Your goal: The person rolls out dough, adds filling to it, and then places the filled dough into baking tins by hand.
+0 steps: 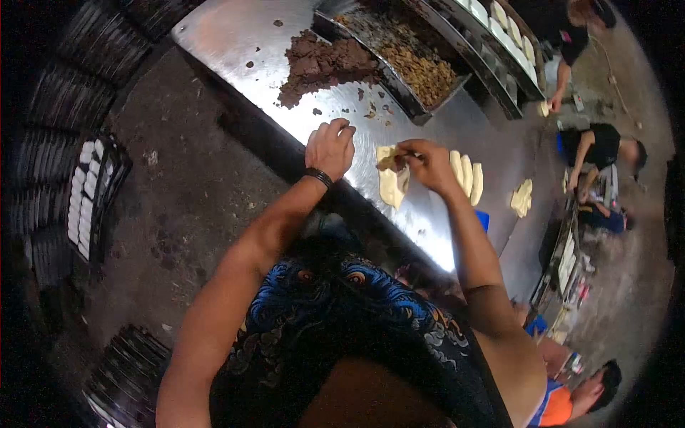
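A flat piece of pale dough (pixel 392 187) lies on the metal table (pixel 421 227), with brown filling on its upper part. Bent over that dough, my right hand (pixel 426 168) pinches some of the brown filling between thumb and fingers. My left hand (pixel 331 151) is at the table's near edge, left of the dough, its fingers curled and closed; whatever they may hold is hidden underneath. Several long dough pieces (pixel 467 177) lie side by side just right of my right hand. Ahead of my left hand is a heap of dark brown paste (pixel 328 65).
A metal tray (pixel 427 114) of crumbly brown filling stands beyond the paste. Further right is another dough lump (pixel 522 197). Trays of pale pieces stand at the far right and on a rack (pixel 89 200) at left. Several people work at right, one a person in black (pixel 599 146).
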The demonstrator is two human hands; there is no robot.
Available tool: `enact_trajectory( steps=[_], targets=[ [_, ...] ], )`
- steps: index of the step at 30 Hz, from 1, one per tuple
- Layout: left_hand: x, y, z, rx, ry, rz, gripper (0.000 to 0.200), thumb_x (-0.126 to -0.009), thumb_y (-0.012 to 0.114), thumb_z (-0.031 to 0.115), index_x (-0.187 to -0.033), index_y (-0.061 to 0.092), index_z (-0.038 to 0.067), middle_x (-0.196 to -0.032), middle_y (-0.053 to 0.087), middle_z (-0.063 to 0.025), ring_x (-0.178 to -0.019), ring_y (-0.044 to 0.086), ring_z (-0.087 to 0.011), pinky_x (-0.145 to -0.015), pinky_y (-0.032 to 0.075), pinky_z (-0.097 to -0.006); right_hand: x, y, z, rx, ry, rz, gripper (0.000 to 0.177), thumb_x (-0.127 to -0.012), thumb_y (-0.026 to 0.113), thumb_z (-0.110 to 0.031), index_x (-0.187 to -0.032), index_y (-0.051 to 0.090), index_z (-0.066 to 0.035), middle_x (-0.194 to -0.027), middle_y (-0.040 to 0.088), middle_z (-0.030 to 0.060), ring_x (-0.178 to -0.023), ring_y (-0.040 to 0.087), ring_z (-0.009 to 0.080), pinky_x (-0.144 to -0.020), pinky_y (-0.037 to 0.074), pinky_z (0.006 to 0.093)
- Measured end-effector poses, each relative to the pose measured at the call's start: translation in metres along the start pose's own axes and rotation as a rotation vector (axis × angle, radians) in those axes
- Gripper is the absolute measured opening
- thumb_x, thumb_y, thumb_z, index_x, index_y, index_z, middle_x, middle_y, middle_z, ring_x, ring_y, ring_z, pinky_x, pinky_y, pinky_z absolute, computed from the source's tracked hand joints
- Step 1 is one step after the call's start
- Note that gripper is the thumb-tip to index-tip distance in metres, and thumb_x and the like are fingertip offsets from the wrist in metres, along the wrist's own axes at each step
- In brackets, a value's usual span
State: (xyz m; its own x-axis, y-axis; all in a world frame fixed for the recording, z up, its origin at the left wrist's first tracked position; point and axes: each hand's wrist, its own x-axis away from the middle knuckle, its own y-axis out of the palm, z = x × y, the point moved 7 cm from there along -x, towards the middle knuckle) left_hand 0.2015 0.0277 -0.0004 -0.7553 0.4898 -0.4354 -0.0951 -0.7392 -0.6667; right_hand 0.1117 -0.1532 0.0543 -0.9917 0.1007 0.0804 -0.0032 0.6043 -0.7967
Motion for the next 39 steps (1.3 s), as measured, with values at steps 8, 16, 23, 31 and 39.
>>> enact_trajectory(
  steps=[8, 16, 23, 31, 39],
  targets=[
    [0.009, 0.005, 0.02, -0.114, 0.135, -0.288, 0.046, -0.084, 0.056, 0.033, -0.122, 0.055, 0.007, -0.131, 0.046, -0.0102, -0.115, 0.043, -0.0286, -0.091, 0.036, -0.0454, -0.004, 0.022, -0.005, -0.06, 0.025, -0.129, 0.033, -0.081, 0.057, -0.011, -0.113, 0.061, -0.005, -0.112, 0.063, 0.0157, -0.108, 0.057, 0.034, -0.094, 0.045, 0.042],
    [0.009, 0.02, 0.044, -0.133, 0.097, -0.357, 0.049, -0.085, 0.052, 0.044, -0.123, 0.057, 0.013, -0.135, 0.044, -0.0135, -0.119, 0.04, -0.0344, -0.095, 0.032, -0.0492, -0.048, 0.048, -0.025, 0.275, -0.329, 0.418, 0.041, -0.089, 0.052, -0.017, -0.125, 0.049, 0.002, -0.125, 0.048, 0.0247, -0.117, 0.046, 0.0378, -0.1, 0.035, 0.044],
    [0.01, 0.037, 0.057, -0.167, -0.015, -0.26, 0.041, -0.081, 0.058, 0.044, -0.111, 0.067, 0.017, -0.123, 0.052, -0.0109, -0.113, 0.044, -0.0328, -0.091, 0.036, -0.0473, -0.054, 0.012, 0.037, 0.02, -0.389, -0.174, 0.042, -0.081, 0.064, -0.025, -0.115, 0.06, 0.0, -0.11, 0.057, 0.0228, -0.105, 0.053, 0.0381, -0.089, 0.044, 0.0427],
    [0.033, 0.04, 0.092, -0.203, -0.027, -0.169, 0.026, -0.08, 0.062, 0.021, -0.105, 0.066, 0.016, -0.095, 0.06, -0.0033, -0.097, 0.053, -0.0249, -0.08, 0.04, -0.0416, -0.01, 0.022, 0.018, 0.031, -0.341, -0.271, 0.04, -0.073, 0.065, -0.009, -0.113, 0.061, -0.002, -0.104, 0.057, 0.0204, -0.103, 0.054, 0.0361, -0.085, 0.047, 0.0413],
    [0.11, 0.032, 0.128, -0.275, 0.032, -0.251, 0.051, -0.086, 0.056, 0.032, -0.13, 0.05, 0.007, -0.128, 0.052, -0.0078, -0.12, 0.044, -0.0268, -0.09, 0.034, -0.0437, 0.095, 0.028, -0.008, 0.156, -0.602, 0.096, 0.045, -0.067, 0.058, -0.004, -0.112, 0.056, 0.003, -0.114, 0.053, 0.0205, -0.109, 0.051, 0.0395, -0.093, 0.043, 0.0447]
  ],
)
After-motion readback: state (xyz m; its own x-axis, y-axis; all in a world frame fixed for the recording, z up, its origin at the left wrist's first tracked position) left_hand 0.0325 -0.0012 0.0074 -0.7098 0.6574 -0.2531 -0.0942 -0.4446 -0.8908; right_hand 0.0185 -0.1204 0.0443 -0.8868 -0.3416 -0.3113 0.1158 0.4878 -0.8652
